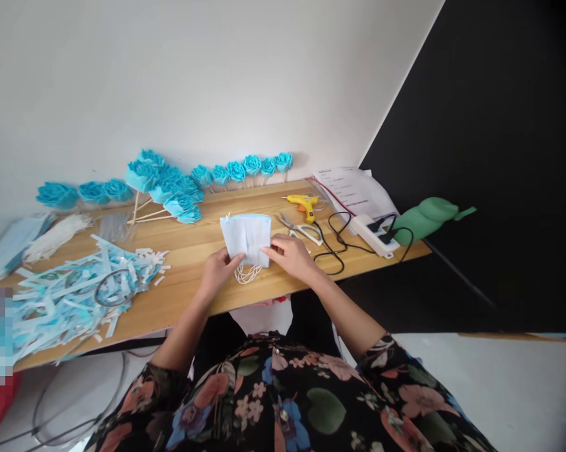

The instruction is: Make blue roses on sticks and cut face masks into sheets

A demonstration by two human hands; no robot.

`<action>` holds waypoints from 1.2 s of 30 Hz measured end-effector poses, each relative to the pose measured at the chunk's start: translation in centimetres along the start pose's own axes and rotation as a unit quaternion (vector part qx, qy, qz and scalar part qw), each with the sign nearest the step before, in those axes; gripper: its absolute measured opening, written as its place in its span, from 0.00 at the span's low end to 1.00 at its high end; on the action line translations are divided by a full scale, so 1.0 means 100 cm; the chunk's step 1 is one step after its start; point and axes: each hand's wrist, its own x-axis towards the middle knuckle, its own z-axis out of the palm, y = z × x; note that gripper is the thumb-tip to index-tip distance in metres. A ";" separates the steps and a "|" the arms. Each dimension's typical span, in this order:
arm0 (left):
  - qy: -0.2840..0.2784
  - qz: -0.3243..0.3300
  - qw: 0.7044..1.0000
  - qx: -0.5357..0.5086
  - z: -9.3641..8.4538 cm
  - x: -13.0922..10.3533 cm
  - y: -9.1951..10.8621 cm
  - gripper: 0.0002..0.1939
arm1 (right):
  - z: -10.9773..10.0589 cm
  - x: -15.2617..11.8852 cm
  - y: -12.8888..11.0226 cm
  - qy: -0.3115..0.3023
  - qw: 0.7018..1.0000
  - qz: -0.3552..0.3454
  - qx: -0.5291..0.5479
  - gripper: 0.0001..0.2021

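Observation:
Between my two hands is a small stack of pale blue face masks, held over the front part of the wooden table. My left hand grips its lower left corner, thumb on the front. On the right edge, my right hand pinches the stack with its thumb across the front face. White ear loops hang below the masks near the table's front edge. Just beyond my right hand lie open scissors with white handles, and behind them a yellow glue gun.
Blue flowers on sticks line the wall. At left lie a heap of cut strips, white cords and a mask pile. A power strip, black cables, papers and a green bottle occupy the right.

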 end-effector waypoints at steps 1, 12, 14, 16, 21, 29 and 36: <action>-0.003 0.000 1.000 -0.002 0.000 0.000 0.000 0.22 | 0.001 0.000 0.000 0.002 1.000 -0.004 0.000 0.19; 0.013 0.031 0.999 0.019 0.000 0.000 0.001 0.20 | 0.003 0.001 -0.003 0.006 0.999 -0.006 0.034 0.14; 0.002 0.041 0.999 0.017 0.000 0.000 0.000 0.19 | 0.001 0.003 -0.007 -0.023 0.999 0.015 0.044 0.13; -0.012 0.046 0.999 0.003 0.000 -0.001 0.000 0.19 | 0.000 0.005 -0.013 -0.053 0.997 0.040 0.046 0.15; -0.033 0.031 0.993 -0.113 -0.001 -0.003 0.008 0.25 | -0.001 0.010 -0.023 -0.038 0.995 0.052 0.075 0.22; -0.118 -0.030 0.977 -0.175 -0.006 -0.009 0.017 0.25 | -0.004 0.012 -0.024 0.043 0.984 0.090 0.146 0.20; -0.112 -0.026 0.976 -0.188 -0.011 -0.008 0.023 0.27 | 0.006 0.010 -0.011 0.106 0.958 0.158 0.215 0.21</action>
